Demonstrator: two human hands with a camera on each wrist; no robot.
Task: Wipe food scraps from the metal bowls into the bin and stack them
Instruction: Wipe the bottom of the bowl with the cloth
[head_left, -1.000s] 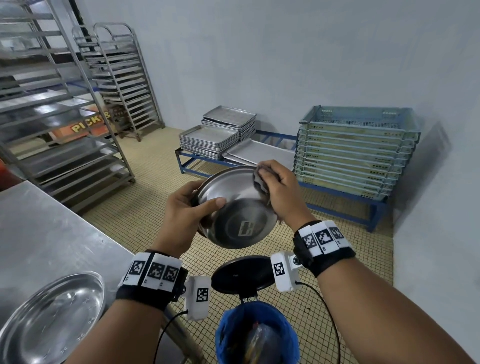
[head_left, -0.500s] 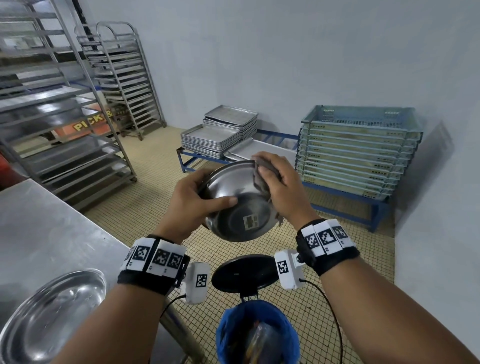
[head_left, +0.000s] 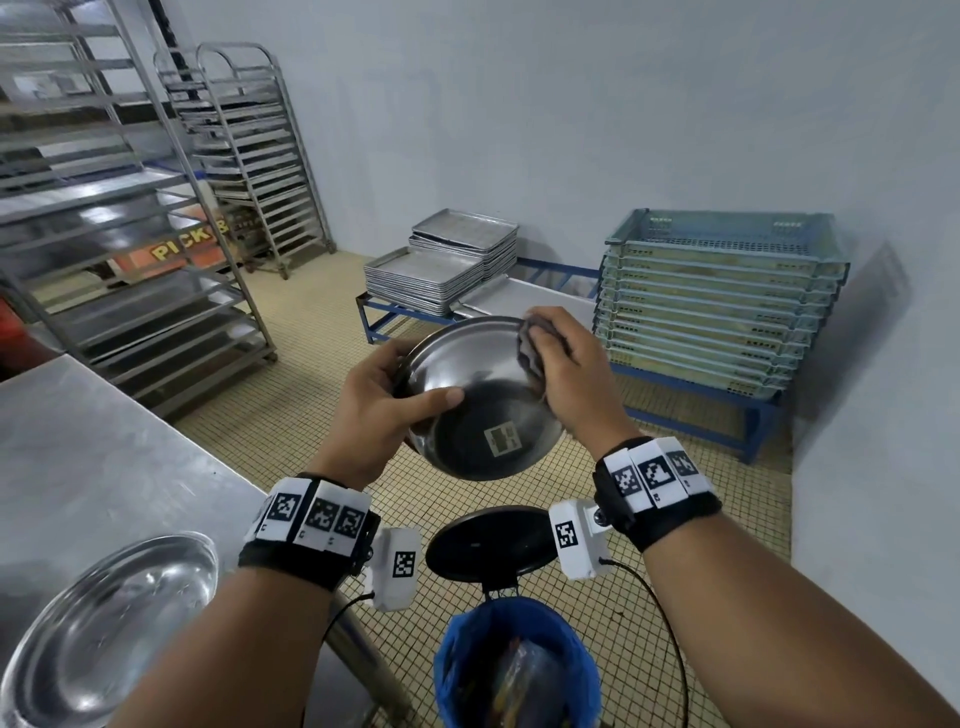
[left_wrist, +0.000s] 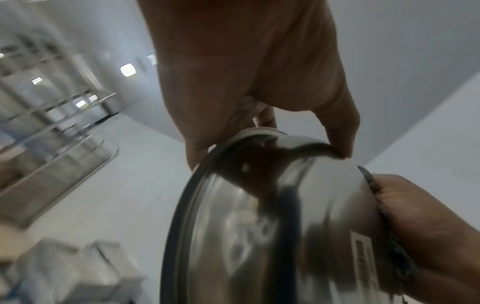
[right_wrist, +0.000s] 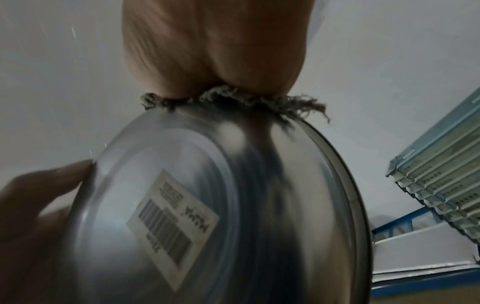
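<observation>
A metal bowl (head_left: 480, 410) with a barcode label on its underside is held in the air above the bin (head_left: 514, 660), its underside turned toward me. My left hand (head_left: 384, 395) grips its left rim, thumb across the outside. My right hand (head_left: 563, 369) presses a grey cloth (head_left: 530, 348) over the bowl's upper right rim. The right wrist view shows the bowl (right_wrist: 221, 205) with the frayed cloth (right_wrist: 233, 100) pinched against its edge. In the left wrist view the bowl (left_wrist: 272, 216) fills the lower right. A second metal bowl (head_left: 104, 634) sits on the steel table.
The bin has a blue liner and its black lid (head_left: 493, 543) stands raised. The steel table (head_left: 78, 457) lies at left. Tray racks (head_left: 104, 208) stand behind it. Stacked metal trays (head_left: 441, 265) and stacked crates (head_left: 722, 301) sit on a low blue frame by the wall.
The bowl has turned in my hands and the cloth hand has shifted along the upper right rim. Both hands keep their hold above the bin.
</observation>
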